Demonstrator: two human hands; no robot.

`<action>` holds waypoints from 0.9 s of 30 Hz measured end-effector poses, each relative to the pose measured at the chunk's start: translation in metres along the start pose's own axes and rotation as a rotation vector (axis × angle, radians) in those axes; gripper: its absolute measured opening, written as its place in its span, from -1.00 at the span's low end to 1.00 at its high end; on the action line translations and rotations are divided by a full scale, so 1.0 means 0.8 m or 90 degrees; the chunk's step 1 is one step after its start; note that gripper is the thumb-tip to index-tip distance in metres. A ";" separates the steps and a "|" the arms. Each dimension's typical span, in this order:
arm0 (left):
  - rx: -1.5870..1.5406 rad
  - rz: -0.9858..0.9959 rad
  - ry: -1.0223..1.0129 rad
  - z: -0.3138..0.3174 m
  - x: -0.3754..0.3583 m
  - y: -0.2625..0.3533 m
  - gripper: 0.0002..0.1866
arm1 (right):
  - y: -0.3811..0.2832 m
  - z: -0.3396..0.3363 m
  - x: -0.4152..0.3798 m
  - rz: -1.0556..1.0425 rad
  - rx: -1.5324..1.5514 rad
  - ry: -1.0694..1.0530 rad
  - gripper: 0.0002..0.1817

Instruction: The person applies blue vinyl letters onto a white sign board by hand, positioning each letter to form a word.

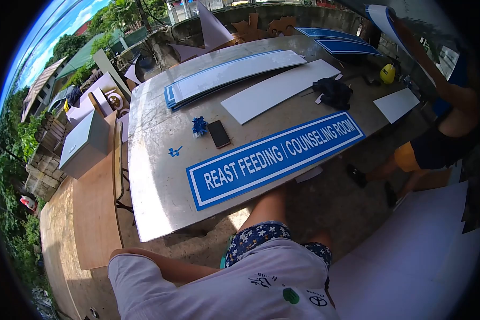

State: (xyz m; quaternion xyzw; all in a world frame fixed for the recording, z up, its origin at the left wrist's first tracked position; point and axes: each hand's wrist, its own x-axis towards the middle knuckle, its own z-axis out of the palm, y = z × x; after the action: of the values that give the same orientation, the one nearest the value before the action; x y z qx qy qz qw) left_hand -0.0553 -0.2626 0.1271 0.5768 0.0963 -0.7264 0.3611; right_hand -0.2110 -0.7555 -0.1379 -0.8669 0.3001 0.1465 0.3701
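Neither of my hands shows. My left forearm reaches across beside my shirt, and its hand is hidden. My right arm is out of sight. Closest to my body, along the near edge of the table, lies a long blue sign with a white border and white lettering, "REAST FEEDING / COUNSELING ROOM". Behind it rest a dark phone and a crumpled bunch of blue scraps. Small blue strips stick out flat to the left.
Stacked white panels, a single white panel, a black cloth-like bundle and a yellow bottle occupy the table. Blue panels lie at its far end. At right, another person holds up a curved white-and-blue sheet.
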 end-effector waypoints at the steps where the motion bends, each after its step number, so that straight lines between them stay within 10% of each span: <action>1: -0.003 -0.001 -0.007 0.005 0.002 -0.002 -0.23 | 0.006 -0.003 -0.007 0.006 -0.004 -0.001 -0.64; 17: -0.127 0.034 -0.091 0.036 0.015 -0.061 -0.22 | 0.009 -0.047 -0.050 0.018 -0.124 -0.045 -0.65; 21: 0.467 0.259 0.189 -0.059 -0.044 0.010 -0.33 | -0.022 -0.051 -0.063 0.030 -0.154 -0.029 -0.65; 27: -0.249 0.712 1.029 -0.213 -0.085 -0.036 -0.75 | -0.063 -0.084 -0.018 0.018 -0.234 -0.015 -0.66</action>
State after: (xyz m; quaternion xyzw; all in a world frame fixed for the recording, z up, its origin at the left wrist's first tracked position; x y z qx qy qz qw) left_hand 0.0623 -0.1186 0.1268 0.7902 0.1455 0.1862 0.5655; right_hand -0.1885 -0.7713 -0.0569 -0.9139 0.2761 0.2137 0.2071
